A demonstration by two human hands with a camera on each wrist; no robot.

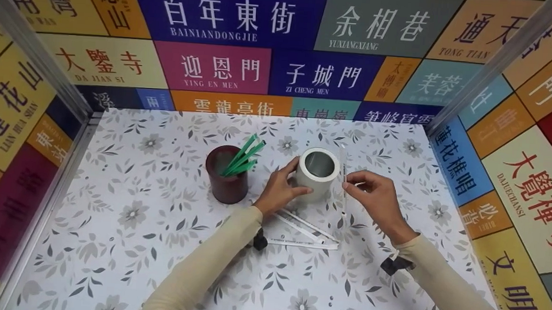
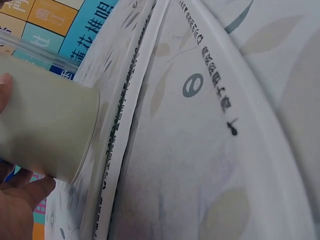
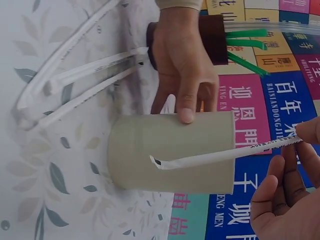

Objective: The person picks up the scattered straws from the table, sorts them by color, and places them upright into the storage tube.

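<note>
A beige cylindrical cup [image 1: 319, 190] stands upright on the patterned tabletop, its inside looking grey. My left hand [image 1: 278, 189] holds it from the left side, thumb in front. To the cup's right, my right hand [image 1: 379, 199] pinches a thin white wrapped straw [image 3: 210, 156] near one end. In the right wrist view, this straw passes in front of the cup wall and bears small dark print. Several more white wrapped straws [image 1: 299, 242] lie on the table below the left hand; the left wrist view shows printed wrappers [image 2: 125, 107] close up.
Left of the beige cup stands a dark red cup [image 1: 228, 190] with several green straws [image 1: 244, 160] leaning out of it. Colourful panels with printed characters [image 1: 227, 13] wall in the back and both sides. The table cover [image 1: 154, 262] has grey leaves and flowers.
</note>
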